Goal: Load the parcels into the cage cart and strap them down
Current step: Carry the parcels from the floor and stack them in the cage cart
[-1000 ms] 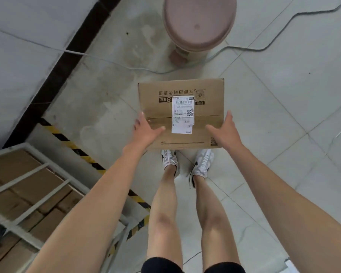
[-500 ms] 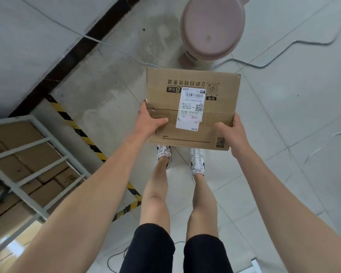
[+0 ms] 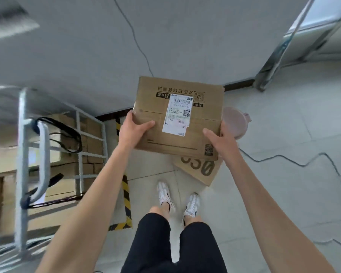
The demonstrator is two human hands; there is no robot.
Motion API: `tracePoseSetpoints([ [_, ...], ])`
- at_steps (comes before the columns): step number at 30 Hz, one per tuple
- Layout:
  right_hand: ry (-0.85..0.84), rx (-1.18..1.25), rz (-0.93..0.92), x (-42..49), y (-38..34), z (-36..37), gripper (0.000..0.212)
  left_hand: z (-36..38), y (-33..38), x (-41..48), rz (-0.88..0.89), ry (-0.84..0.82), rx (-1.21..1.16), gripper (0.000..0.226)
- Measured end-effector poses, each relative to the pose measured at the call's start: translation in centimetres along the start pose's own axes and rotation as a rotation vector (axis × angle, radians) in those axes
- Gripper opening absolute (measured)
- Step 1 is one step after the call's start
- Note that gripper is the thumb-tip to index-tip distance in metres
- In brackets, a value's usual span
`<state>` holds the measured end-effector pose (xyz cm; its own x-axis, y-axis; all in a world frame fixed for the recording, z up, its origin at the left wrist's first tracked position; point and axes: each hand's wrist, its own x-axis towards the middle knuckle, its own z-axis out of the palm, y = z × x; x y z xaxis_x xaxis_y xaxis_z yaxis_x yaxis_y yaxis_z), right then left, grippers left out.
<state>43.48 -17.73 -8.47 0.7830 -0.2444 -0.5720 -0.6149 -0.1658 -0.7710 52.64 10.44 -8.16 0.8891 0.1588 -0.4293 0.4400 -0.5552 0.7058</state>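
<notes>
While both arms reach forward, the left hand [image 3: 132,131] and right hand [image 3: 220,140] hold a box [image 3: 203,119] in the air above the floor [image 3: 283,194]. Each hand clamps one side edge, thumb flat on the top face; the other fingers are hidden underneath. A label [image 3: 178,115] is stuck across the top seam. Just below the box's near right corner a second box [image 3: 201,170] lies on the floor, and a pink bin [image 3: 234,123] shows beside the right hand. The cart [image 3: 23,154] stands to the left, well apart from the held box, with parcels [image 3: 91,134] stacked inside and a black strap [image 3: 67,133] hanging on its frame. Striped tape [image 3: 126,196] runs along the floor between the cart and the person's shoes [image 3: 165,196].
</notes>
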Motion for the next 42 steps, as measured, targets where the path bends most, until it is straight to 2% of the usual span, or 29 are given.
tracePoseSetpoints([
  [2, -0.045, -0.052, -0.110, -1.7, -3.9, 2.5, 0.074, -5.7, -0.1, -2.6, 0.026, 0.101, -0.075, 0.087],
  [4, -0.084, -0.092, -0.190, -3.6, -7.2, 6.1, 0.083, -11.2, -1.3, -5.7, 0.027, 0.197, -0.147, 0.079],
  [6, -0.140, -0.093, -0.264, -6.0, -10.3, 10.5, 0.087, -16.5, -3.7, -9.3, 0.006, 0.304, -0.236, 0.078],
  [9, -0.275, -0.135, -0.359, -10.8, -13.5, 18.2, 0.082, -23.7, -9.0, -15.8, -0.054, 0.482, -0.377, 0.075],
  [11, -0.374, -0.172, -0.392, -14.7, -14.5, 23.7, 0.082, -28.1, -13.4, -20.1, -0.101, 0.580, -0.425, 0.075],
  [14, -0.493, -0.219, -0.397, -21.3, -13.8, 32.1, 0.083, -34.5, -20.8, -26.4, -0.214, 0.703, -0.451, 0.089],
  [16, -0.556, -0.261, -0.374, -25.8, -12.2, 37.7, 0.084, -38.3, -26.4, -30.3, -0.271, 0.755, -0.474, 0.086],
  [21, -0.658, -0.335, -0.319, -35.3, -7.4, 49.9, 0.084, -44.5, -39.4, -37.8, -0.369, 0.799, -0.612, 0.062],
  [26, -0.709, -0.364, -0.328, -41.2, -4.1, 58.4, 0.064, -48.8, -48.6, -41.0, -0.450, 0.769, -0.647, 0.069],
  [28, -0.683, -0.386, -0.336, -42.5, -3.9, 61.2, 0.063, -50.6, -51.0, -40.9, -0.461, 0.756, -0.659, 0.068],
  [32, -0.635, -0.377, -0.356, -43.3, -5.2, 66.8, 0.074, -54.9, -54.3, -38.6, -0.422, 0.753, -0.670, 0.067],
  [38, -0.569, -0.350, -0.404, -42.7, -7.9, 77.5, 0.065, -64.2, -58.3, -33.2, -0.390, 0.744, -0.634, 0.060],
  [42, -0.543, -0.366, -0.435, -43.0, -10.6, 85.6, 0.060, -71.0, -61.7, -30.2, -0.439, 0.762, -0.591, 0.057],
])
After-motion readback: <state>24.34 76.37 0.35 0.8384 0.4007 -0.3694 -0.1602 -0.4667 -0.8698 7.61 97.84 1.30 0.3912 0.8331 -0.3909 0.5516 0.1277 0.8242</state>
